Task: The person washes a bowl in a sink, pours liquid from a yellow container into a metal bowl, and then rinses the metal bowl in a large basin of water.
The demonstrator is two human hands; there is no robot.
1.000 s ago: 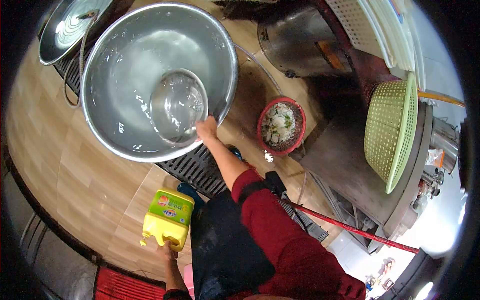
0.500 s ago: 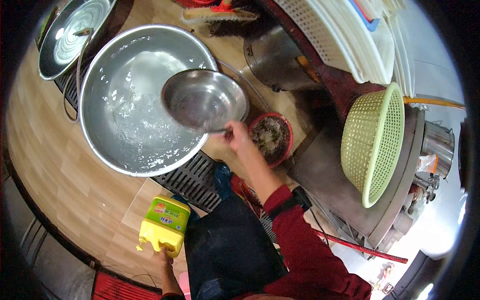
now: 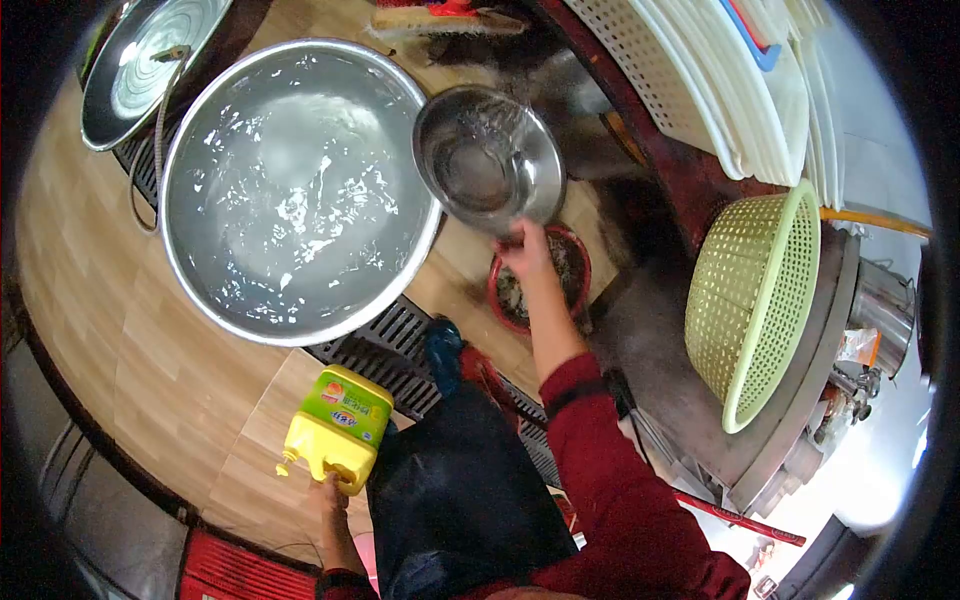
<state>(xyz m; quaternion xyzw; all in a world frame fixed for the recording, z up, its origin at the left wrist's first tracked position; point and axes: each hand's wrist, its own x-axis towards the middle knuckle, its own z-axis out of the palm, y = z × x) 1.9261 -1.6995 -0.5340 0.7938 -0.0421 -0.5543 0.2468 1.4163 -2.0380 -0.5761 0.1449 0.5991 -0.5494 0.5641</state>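
My right hand (image 3: 528, 252) grips the rim of a small steel bowl (image 3: 487, 160), held in the air to the right of a large steel basin (image 3: 290, 190) filled with rippling water. The bowl hangs above the floor, just over a red basket (image 3: 568, 262) with food scraps inside. My left hand (image 3: 330, 495) holds a yellow detergent jug (image 3: 335, 425) with a green label by its handle, low at my left side. I wear a red sleeve and a dark apron.
A black floor grate (image 3: 385, 345) runs under the basin. A steel lid (image 3: 150, 55) lies at the top left. A green plastic colander (image 3: 755, 300) stands on edge on a dark counter at the right, white crates (image 3: 720, 70) behind it. A brush (image 3: 440, 18) lies at the top.
My right hand lifted the small bowl out of the basin's water and carried it right, over the red basket. The jug in my left hand barely moved.
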